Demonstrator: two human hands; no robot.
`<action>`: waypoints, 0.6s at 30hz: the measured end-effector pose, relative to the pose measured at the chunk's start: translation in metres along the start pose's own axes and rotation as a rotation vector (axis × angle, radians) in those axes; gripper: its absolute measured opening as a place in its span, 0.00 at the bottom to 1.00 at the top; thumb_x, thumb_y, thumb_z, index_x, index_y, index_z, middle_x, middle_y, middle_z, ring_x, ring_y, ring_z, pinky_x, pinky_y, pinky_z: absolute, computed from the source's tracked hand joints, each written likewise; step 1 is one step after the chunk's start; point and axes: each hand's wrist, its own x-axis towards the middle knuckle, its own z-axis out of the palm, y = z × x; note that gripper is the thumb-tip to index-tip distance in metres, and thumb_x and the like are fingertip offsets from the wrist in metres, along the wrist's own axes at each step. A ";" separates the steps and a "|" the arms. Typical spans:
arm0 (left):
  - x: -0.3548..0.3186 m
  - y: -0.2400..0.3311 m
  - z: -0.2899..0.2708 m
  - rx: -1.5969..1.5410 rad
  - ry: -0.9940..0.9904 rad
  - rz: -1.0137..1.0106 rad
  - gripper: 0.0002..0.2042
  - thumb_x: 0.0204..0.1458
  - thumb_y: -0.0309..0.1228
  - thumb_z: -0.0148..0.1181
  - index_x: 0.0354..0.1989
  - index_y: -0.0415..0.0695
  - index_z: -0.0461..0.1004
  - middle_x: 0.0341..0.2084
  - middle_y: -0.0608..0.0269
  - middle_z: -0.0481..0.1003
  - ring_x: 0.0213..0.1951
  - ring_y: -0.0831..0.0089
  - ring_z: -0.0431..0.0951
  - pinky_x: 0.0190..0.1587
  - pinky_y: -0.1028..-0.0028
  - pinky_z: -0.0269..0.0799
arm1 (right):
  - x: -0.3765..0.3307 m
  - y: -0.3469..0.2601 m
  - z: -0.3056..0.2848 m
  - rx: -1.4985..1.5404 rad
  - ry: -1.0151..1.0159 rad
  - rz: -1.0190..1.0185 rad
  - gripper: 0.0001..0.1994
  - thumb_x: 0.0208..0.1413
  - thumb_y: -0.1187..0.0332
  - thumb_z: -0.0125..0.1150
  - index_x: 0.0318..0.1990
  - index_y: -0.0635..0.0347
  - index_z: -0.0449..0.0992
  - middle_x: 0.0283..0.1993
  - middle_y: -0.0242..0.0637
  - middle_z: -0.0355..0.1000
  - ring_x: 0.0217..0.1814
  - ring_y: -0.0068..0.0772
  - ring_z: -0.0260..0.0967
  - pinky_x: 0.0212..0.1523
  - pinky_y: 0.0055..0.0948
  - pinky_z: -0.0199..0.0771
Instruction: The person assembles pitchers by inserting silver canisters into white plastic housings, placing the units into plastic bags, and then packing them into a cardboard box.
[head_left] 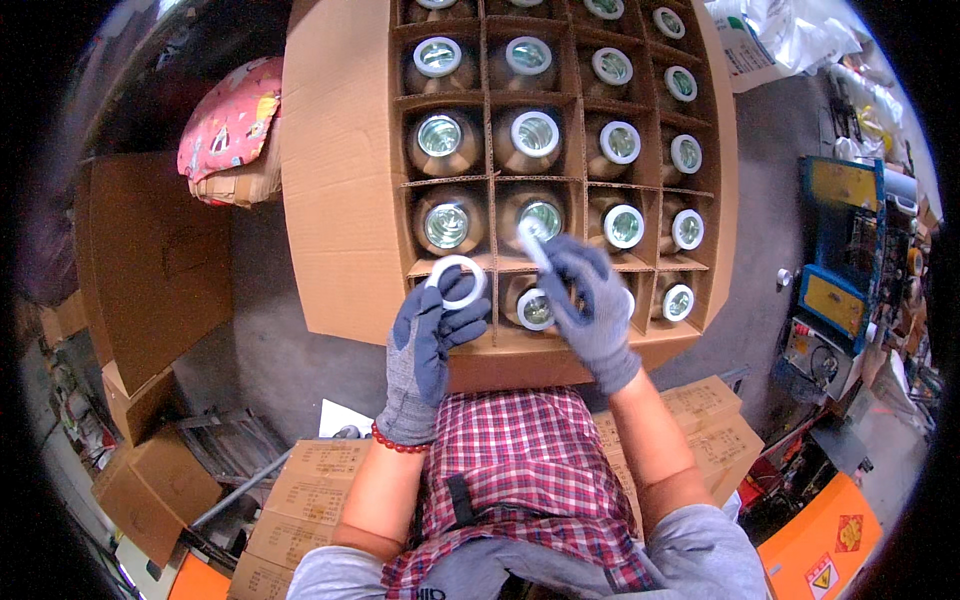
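Note:
My left hand (422,335), in a grey-blue work glove, grips a white ring (437,272) upright between thumb and fingers at the near left of a divided cardboard box. My right hand (592,298), gloved alike and slightly blurred, pinches a second white ring (533,243), seen nearly edge-on. That ring is at the mouth of a glass jar (545,213); whether it touches the jar cannot be made out. Many round glass jars stand mouth up in the compartments, most with white rings around their mouths. The jar (446,226) left of it shows a bare glass rim.
Cardboard dividers (540,183) separate the jars, and a wide box flap (340,170) spreads out to the left. Flat cartons (300,500) lie beside me. A pink patterned cushion (235,115) sits at far left; a blue and yellow metal frame (840,245) stands right.

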 end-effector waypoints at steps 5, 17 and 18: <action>0.000 -0.007 -0.022 0.019 -0.006 0.042 0.22 0.67 0.37 0.41 0.65 0.38 0.58 0.47 0.53 0.75 0.44 0.63 0.81 0.43 0.70 0.82 | 0.035 0.038 -0.004 -0.675 -0.139 -0.224 0.13 0.51 0.63 0.62 0.45 0.52 0.76 0.57 0.40 0.69 0.60 0.43 0.65 0.61 0.48 0.61; -0.002 -0.005 -0.028 0.021 0.040 0.058 0.21 0.68 0.37 0.39 0.64 0.38 0.60 0.46 0.53 0.76 0.42 0.67 0.81 0.42 0.72 0.82 | 0.023 0.055 -0.012 -0.824 -0.151 -0.267 0.12 0.50 0.65 0.61 0.44 0.49 0.77 0.61 0.38 0.66 0.63 0.42 0.61 0.65 0.57 0.52; -0.003 -0.006 -0.028 0.022 0.037 0.061 0.21 0.68 0.37 0.39 0.64 0.38 0.61 0.46 0.53 0.76 0.42 0.67 0.81 0.41 0.72 0.82 | 0.024 0.054 -0.014 -0.783 -0.144 -0.262 0.13 0.50 0.66 0.61 0.45 0.49 0.77 0.61 0.38 0.67 0.63 0.43 0.61 0.65 0.55 0.53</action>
